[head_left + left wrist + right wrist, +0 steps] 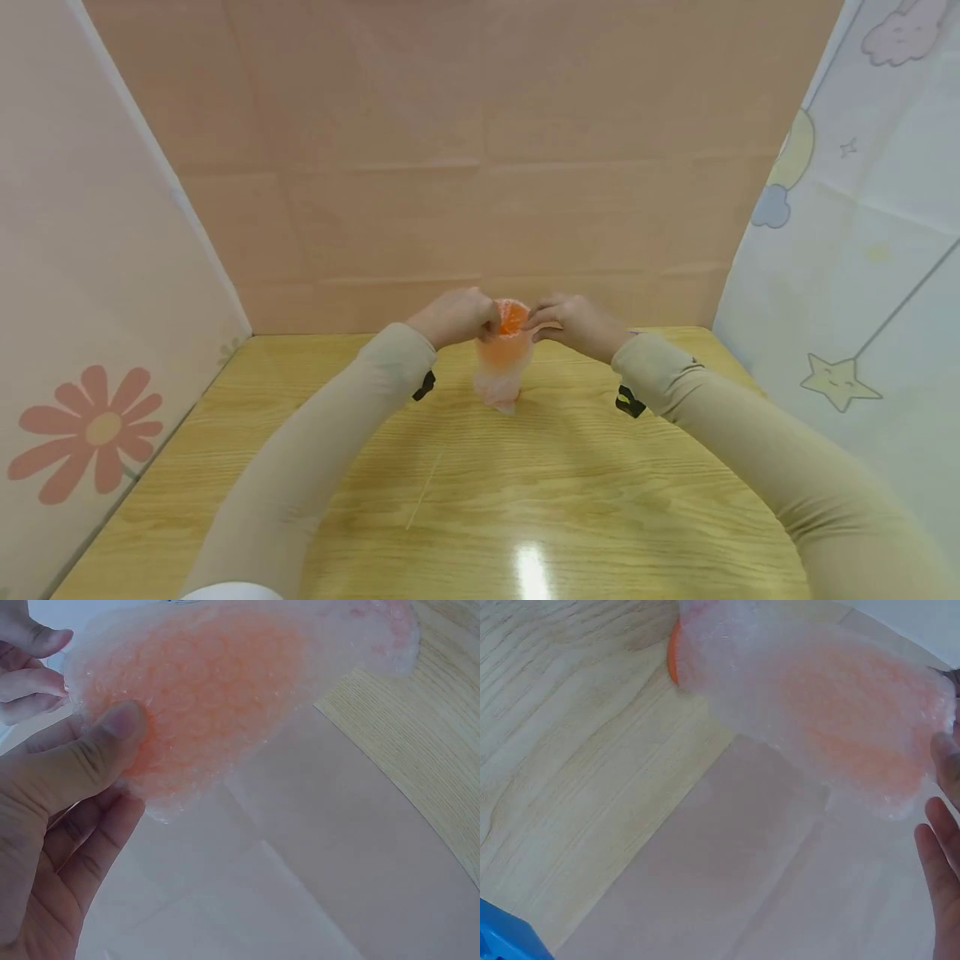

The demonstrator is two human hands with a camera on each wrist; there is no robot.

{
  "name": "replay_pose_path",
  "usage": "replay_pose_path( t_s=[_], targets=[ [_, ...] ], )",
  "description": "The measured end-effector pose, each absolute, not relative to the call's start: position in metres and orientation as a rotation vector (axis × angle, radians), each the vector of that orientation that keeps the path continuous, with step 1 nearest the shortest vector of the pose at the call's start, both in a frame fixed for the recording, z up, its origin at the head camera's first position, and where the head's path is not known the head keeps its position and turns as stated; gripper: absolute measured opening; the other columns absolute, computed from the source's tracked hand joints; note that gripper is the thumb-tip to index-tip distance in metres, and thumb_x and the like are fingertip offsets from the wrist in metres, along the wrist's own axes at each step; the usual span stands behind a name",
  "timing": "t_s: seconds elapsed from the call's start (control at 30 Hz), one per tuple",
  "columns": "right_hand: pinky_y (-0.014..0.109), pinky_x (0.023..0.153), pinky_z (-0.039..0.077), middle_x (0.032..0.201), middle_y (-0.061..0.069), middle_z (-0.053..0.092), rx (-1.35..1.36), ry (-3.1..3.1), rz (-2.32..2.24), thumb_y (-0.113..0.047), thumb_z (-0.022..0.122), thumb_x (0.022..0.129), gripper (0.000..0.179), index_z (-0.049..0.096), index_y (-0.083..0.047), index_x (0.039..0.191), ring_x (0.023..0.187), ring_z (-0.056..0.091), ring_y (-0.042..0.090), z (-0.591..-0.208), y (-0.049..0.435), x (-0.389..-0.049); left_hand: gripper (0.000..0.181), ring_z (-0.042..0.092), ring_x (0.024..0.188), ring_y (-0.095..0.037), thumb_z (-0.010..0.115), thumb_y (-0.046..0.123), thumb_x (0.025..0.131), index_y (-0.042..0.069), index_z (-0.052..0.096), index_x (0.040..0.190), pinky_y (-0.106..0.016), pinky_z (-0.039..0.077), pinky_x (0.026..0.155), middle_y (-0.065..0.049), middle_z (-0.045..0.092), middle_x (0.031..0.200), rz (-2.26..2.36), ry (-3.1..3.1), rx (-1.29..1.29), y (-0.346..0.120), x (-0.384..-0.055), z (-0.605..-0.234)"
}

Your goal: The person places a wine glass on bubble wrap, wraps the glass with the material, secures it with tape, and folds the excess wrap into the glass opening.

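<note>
A bubble-wrapped cup-like thing (504, 354), orange inside, stands upright near the table's back edge. Its orange opening (513, 317) faces up, ringed by the wrap's edge. Bubble wrap (225, 675) covers its side, and an orange edge (673, 656) peeks out at the bottom in the right wrist view. My left hand (459, 317) grips the top rim, thumb (112, 739) on the outside of the wrap and fingers behind. My right hand (573, 325) is at the opposite side of the rim, its fingertips touching the wrap, thumb and fingers apart.
The wooden table (585, 483) has a thin pale strip (423, 492) lying left of the middle. A pinkish backdrop (480, 208) rises behind, with printed side panels left and right. A blue object (510, 934) shows at the right wrist view's corner.
</note>
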State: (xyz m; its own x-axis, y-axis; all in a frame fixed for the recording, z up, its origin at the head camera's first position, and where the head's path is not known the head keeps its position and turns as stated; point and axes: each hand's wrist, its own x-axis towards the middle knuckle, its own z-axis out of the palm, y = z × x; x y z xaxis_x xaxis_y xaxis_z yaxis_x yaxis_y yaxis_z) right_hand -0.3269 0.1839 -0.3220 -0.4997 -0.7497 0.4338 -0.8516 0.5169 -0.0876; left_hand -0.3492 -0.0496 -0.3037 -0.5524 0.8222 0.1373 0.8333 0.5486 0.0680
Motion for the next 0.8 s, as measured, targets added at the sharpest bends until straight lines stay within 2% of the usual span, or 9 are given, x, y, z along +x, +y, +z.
replay_pose_path(
  t_s=[0.07, 0.17, 0.33, 0.53, 0.7, 0.8],
  targets=[
    [0.026, 0.076, 0.055, 0.096, 0.003, 0.068, 1.32, -2.37, 0.418, -0.007, 0.078, 0.078, 0.018, 0.075, -0.009, 0.095, 0.088, 0.067, 0.017, -0.328, 0.183, -0.329, 0.01, 0.053, 0.064, -0.007, 0.075, 0.004, 0.082, 0.013, 0.074, 0.078, -0.019, 0.046, 0.062, 0.002, 0.07, 0.079, -0.188, -2.687, -1.436, -0.05, -0.35, -0.303],
    [0.024, 0.075, 0.054, 0.094, 0.001, 0.067, 1.312, -2.331, 0.425, -0.007, 0.076, 0.08, 0.012, 0.073, -0.01, 0.091, 0.085, 0.066, 0.015, -0.333, 0.18, -0.332, 0.011, 0.05, 0.063, -0.008, 0.074, 0.002, 0.082, 0.013, 0.073, 0.077, -0.02, 0.044, 0.061, 0.002, 0.069, 0.077, -0.191, -2.695, -1.435, -0.051, -0.35, -0.303],
    [0.027, 0.074, 0.055, 0.093, 0.001, 0.068, 1.298, -2.333, 0.454, -0.006, 0.073, 0.082, 0.006, 0.072, -0.01, 0.088, 0.084, 0.066, 0.016, -0.334, 0.174, -0.337, 0.013, 0.051, 0.064, -0.008, 0.075, 0.002, 0.081, 0.014, 0.073, 0.076, -0.021, 0.045, 0.062, 0.004, 0.069, 0.076, -0.184, -2.703, -1.427, -0.052, -0.35, -0.301],
    [0.026, 0.074, 0.054, 0.092, 0.0, 0.066, 1.292, -2.399, 0.436, -0.007, 0.072, 0.083, 0.006, 0.071, -0.011, 0.087, 0.083, 0.064, 0.014, -0.331, 0.169, -0.337, 0.016, 0.046, 0.062, -0.01, 0.071, 0.001, 0.083, 0.014, 0.071, 0.074, -0.022, 0.04, 0.06, 0.004, 0.065, 0.072, -0.169, -2.725, -1.433, -0.054, -0.349, -0.299],
    [0.027, 0.075, 0.054, 0.093, 0.001, 0.064, 1.314, -2.468, 0.396, -0.006, 0.072, 0.084, 0.008, 0.069, -0.01, 0.091, 0.084, 0.064, 0.015, -0.326, 0.168, -0.335, 0.005, 0.06, 0.072, -0.009, 0.075, 0.008, 0.083, 0.012, 0.075, 0.086, -0.022, 0.05, 0.069, 0.003, 0.072, 0.087, -0.153, -2.71, -1.455, -0.056, -0.35, -0.302],
    [0.029, 0.076, 0.055, 0.095, 0.003, 0.064, 1.319, -2.512, 0.389, -0.006, 0.072, 0.084, 0.011, 0.069, -0.008, 0.095, 0.086, 0.065, 0.017, -0.322, 0.168, -0.333, 0.014, 0.066, 0.085, -0.012, 0.077, 0.011, 0.081, 0.011, 0.075, 0.095, -0.024, 0.054, 0.077, 0.0, 0.073, 0.097, -0.158, -2.73, -1.454, -0.057, -0.349, -0.302]
  ],
)
